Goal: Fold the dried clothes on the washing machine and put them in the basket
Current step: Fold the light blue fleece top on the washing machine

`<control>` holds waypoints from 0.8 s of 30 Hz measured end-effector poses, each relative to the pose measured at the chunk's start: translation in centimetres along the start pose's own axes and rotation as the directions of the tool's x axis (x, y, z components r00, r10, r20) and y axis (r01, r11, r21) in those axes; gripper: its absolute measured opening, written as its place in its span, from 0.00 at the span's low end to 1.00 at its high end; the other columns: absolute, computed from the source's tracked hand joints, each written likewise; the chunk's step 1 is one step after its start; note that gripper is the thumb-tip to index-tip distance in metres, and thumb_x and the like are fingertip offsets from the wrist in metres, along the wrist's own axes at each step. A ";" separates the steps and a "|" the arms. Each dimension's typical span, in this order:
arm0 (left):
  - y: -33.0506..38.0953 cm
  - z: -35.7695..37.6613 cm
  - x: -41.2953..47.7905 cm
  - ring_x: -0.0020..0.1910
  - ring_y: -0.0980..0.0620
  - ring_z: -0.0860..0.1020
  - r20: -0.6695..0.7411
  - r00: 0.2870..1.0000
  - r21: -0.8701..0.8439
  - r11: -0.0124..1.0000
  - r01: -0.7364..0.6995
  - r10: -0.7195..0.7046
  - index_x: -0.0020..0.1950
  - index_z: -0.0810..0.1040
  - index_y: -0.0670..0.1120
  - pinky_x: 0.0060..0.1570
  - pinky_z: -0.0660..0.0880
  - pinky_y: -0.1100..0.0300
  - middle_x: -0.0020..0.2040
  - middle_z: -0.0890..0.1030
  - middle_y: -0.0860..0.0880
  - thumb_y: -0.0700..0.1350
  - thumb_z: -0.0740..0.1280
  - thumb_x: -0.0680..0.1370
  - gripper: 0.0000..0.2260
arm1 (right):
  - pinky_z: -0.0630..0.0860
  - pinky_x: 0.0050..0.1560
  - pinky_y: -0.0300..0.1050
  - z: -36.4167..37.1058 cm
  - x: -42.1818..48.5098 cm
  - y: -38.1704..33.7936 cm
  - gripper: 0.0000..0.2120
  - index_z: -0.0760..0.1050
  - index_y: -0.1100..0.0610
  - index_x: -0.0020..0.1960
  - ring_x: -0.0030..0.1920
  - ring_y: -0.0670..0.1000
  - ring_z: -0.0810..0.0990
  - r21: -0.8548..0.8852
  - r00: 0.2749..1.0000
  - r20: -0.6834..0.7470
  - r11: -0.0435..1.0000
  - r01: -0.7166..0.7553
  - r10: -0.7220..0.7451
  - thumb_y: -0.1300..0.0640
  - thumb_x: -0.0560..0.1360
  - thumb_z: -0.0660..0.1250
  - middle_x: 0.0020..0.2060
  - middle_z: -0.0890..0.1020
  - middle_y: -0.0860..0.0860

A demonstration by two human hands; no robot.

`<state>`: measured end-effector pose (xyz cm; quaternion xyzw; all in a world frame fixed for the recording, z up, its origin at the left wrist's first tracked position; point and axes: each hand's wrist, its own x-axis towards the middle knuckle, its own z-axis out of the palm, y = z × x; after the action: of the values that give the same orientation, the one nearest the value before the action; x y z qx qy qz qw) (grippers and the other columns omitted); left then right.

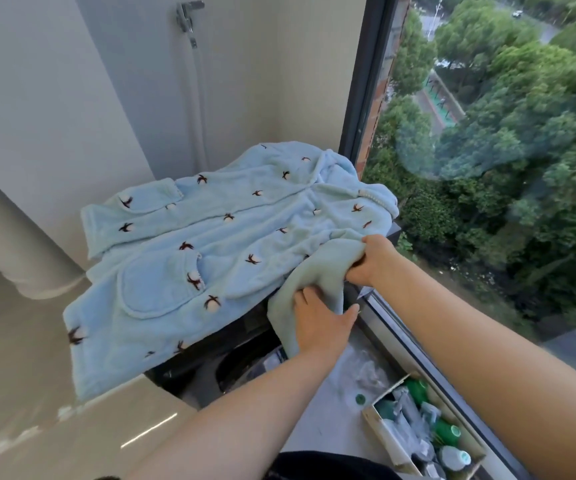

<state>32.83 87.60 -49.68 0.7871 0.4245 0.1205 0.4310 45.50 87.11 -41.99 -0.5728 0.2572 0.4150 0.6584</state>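
A blue fleece garment (210,244) with small dark-and-white motifs lies spread flat over the top of the washing machine (182,370). It fills the middle of the view and reaches toward 9 o'clock, its collar points toward 1 o'clock, and its hem hangs over the machine's front edge at 7 o'clock. A patch pocket faces up on its near half. At the garment's 4 o'clock corner a pale green cloth (321,268) touches the blue fleece and droops off the machine's edge. The right hand (371,259), at 3 o'clock from the middle, has its fingers curled round the upper bunch of this cloth and grips it. The left hand (321,318), just below at 5 o'clock, rests palm-down on the hanging part with the thumb spread toward the window (487,168). Its fingertips sink into a fold, and I cannot tell whether it pinches the cloth or only presses it. Down at 5 o'clock, by the window sill, stands a cardboard box (380,431) holding green-capped bottles (447,431). A tap (187,15) sits on the wall at 12 o'clock, and a thick pipe (20,237) stands at 9 o'clock.
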 end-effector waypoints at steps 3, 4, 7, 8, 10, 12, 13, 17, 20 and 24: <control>1.1 0.2 1.3 0.59 0.47 0.71 -0.100 0.994 0.000 0.999 0.047 -0.046 0.61 0.68 0.41 0.59 0.69 0.59 0.60 0.70 0.46 0.56 0.71 0.71 0.27 | 0.72 0.30 0.48 0.6 0.0 0.4 0.13 0.73 0.59 0.58 0.40 0.54 0.75 0.102 1.000 -0.005 0.995 -0.016 0.017 0.55 0.78 0.57 0.44 0.76 0.54; 1.3 -0.1 1.8 0.58 0.46 0.72 -0.120 0.991 -0.027 0.998 0.061 -0.064 0.60 0.69 0.42 0.56 0.69 0.58 0.59 0.71 0.45 0.55 0.70 0.72 0.24 | 0.72 0.29 0.46 0.7 -0.1 0.5 0.13 0.73 0.59 0.59 0.40 0.54 0.75 0.115 1.000 -0.003 0.993 -0.013 0.014 0.55 0.77 0.58 0.45 0.75 0.54; 1.4 -0.7 3.0 0.54 0.45 0.76 -0.098 0.986 -0.109 0.986 0.127 -0.138 0.56 0.73 0.41 0.52 0.73 0.56 0.59 0.72 0.44 0.50 0.67 0.75 0.15 | 0.76 0.28 0.46 0.7 -0.6 0.5 0.16 0.72 0.60 0.63 0.41 0.56 0.76 0.111 0.997 0.056 0.993 0.037 -0.043 0.56 0.79 0.56 0.47 0.77 0.56; 1.1 -0.9 3.1 0.53 0.44 0.76 -0.077 0.988 -0.129 0.984 0.120 -0.131 0.55 0.74 0.41 0.51 0.73 0.55 0.58 0.73 0.44 0.48 0.66 0.76 0.12 | 0.77 0.30 0.48 0.4 -0.5 0.5 0.16 0.71 0.61 0.63 0.42 0.57 0.77 0.112 0.995 0.077 0.992 0.053 -0.062 0.56 0.80 0.55 0.48 0.78 0.58; 0.6 -1.5 3.0 0.51 0.45 0.76 -0.036 0.996 -0.176 0.981 0.075 -0.083 0.51 0.76 0.41 0.49 0.72 0.58 0.55 0.75 0.45 0.44 0.66 0.76 0.08 | 0.78 0.37 0.53 -0.1 -0.5 0.4 0.17 0.70 0.62 0.64 0.47 0.59 0.79 0.128 0.984 0.152 0.989 0.069 -0.088 0.54 0.81 0.54 0.52 0.78 0.60; -0.3 -2.7 3.1 0.47 0.47 0.76 0.001 1.000 -0.189 0.982 0.021 -0.021 0.45 0.76 0.44 0.45 0.70 0.60 0.48 0.78 0.46 0.44 0.66 0.74 0.04 | 0.79 0.41 0.53 -0.9 -0.5 0.3 0.17 0.70 0.63 0.63 0.50 0.59 0.80 0.112 0.967 0.221 0.988 0.107 -0.130 0.54 0.80 0.53 0.53 0.79 0.60; -0.6 -3.5 3.2 0.43 0.48 0.75 0.031 1.000 -0.179 0.984 0.008 -0.002 0.41 0.73 0.45 0.42 0.69 0.59 0.43 0.77 0.48 0.43 0.66 0.73 0.03 | 0.79 0.40 0.52 -1.2 -0.7 0.2 0.17 0.71 0.64 0.62 0.49 0.59 0.79 0.077 0.959 0.238 0.987 0.138 -0.153 0.55 0.80 0.52 0.53 0.79 0.60; -0.7 -6.8 5.6 0.38 0.49 0.69 0.130 0.990 -0.137 0.988 0.065 -0.047 0.35 0.68 0.44 0.31 0.61 0.59 0.33 0.70 0.49 0.34 0.61 0.71 0.08 | 0.72 0.38 0.47 -2.5 -0.5 0.2 0.15 0.69 0.68 0.62 0.52 0.62 0.79 -0.495 0.893 0.083 0.759 0.423 -0.443 0.66 0.79 0.53 0.54 0.79 0.62; 0.4 -8.6 7.4 0.46 0.46 0.76 0.248 0.963 -0.154 0.977 0.150 -0.109 0.42 0.77 0.42 0.43 0.72 0.60 0.42 0.79 0.44 0.35 0.61 0.71 0.07 | 0.70 0.53 0.47 -3.0 -0.7 1.1 0.28 0.61 0.60 0.72 0.63 0.58 0.68 -0.805 0.534 0.363 0.031 0.593 -0.764 0.69 0.73 0.61 0.66 0.68 0.58; 2.3 -10.7 8.2 0.44 0.44 0.78 0.430 0.891 -0.226 0.938 0.264 -0.147 0.47 0.79 0.42 0.46 0.75 0.57 0.46 0.80 0.42 0.37 0.59 0.75 0.09 | 0.48 0.74 0.57 -0.5 -0.6 1.4 0.27 0.68 0.54 0.69 0.74 0.59 0.51 -0.748 0.522 0.663 -0.516 0.418 -0.537 0.67 0.71 0.63 0.73 0.59 0.56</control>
<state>33.20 99.47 -42.90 0.6767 0.3858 -0.0342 0.6262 44.10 86.52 -42.39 -0.8983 -0.4253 0.0445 0.1008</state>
